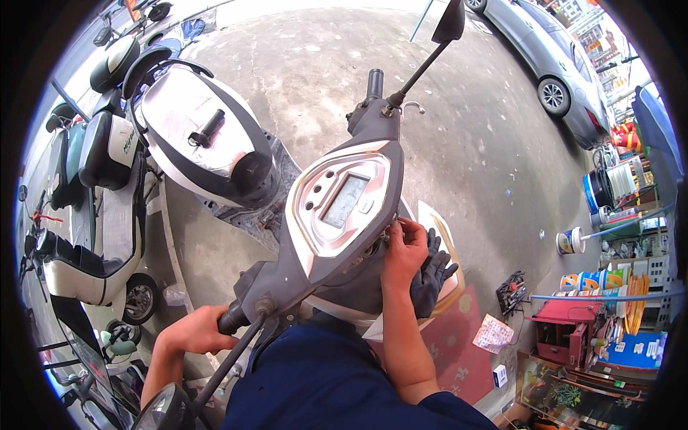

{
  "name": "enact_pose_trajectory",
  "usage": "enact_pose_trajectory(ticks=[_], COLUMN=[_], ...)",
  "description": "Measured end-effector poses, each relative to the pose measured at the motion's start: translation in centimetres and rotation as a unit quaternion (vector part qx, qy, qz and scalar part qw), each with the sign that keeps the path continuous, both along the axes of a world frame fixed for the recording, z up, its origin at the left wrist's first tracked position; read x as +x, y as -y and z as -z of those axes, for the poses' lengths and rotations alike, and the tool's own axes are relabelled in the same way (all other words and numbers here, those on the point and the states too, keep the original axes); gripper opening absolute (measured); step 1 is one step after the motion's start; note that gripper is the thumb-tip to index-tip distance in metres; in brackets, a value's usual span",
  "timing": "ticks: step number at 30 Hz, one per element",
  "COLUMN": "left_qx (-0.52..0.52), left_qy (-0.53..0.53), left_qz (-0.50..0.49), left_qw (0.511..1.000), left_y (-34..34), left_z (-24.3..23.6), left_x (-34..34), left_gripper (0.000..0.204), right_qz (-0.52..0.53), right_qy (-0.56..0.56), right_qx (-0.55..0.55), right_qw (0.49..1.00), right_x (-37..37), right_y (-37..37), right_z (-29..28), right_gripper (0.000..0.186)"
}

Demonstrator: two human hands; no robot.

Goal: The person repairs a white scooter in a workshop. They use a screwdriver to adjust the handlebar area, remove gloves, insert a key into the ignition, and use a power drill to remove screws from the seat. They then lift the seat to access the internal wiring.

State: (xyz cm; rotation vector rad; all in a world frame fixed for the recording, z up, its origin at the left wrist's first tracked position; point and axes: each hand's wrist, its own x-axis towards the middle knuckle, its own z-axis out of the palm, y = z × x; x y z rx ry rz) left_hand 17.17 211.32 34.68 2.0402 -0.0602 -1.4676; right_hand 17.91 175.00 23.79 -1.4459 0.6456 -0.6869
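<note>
The handlebar section of an electric scooter spans the middle of the head view, with a grey and pale dash panel (378,168) and a small display (346,201). My left hand (195,331) is closed around the end of the near black handlebar grip (231,318). At the right-hand edge of the dash housing, my right hand (404,252) has its thumb and fingers pinched together. Whatever lies between those fingertips is hidden. Just beside that hand, a pair of dark gloves (432,278) rests on the scooter's front body.
The far grip (375,84) and a mirror (449,21) stick out ahead. The scooter's seat body (197,129) is at left, near parked scooters (100,279). A silver car (552,72) stands far right. Tools (513,292), a red cabinet (568,326) and a white bucket (571,241) are at right.
</note>
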Motion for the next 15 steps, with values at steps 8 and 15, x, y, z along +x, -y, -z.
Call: enact_pose_trajectory(ticks=[8, 15], left_qx=[-0.003, -0.007], left_qy=[0.001, 0.005], left_qz=[0.0, 0.001], left_qw=[1.0, 1.0], left_y=[0.16, 0.07], left_z=[-0.15, 0.0], left_x=[0.06, -0.01], left_gripper=[0.044, 0.043], right_qz=[-0.002, 0.004], right_qy=[0.005, 0.007], right_qx=[-0.002, 0.007], right_qw=[1.0, 1.0], right_x=[-0.04, -0.13], right_y=[0.06, 0.06], right_z=[0.06, -0.01], right_gripper=[0.013, 0.013])
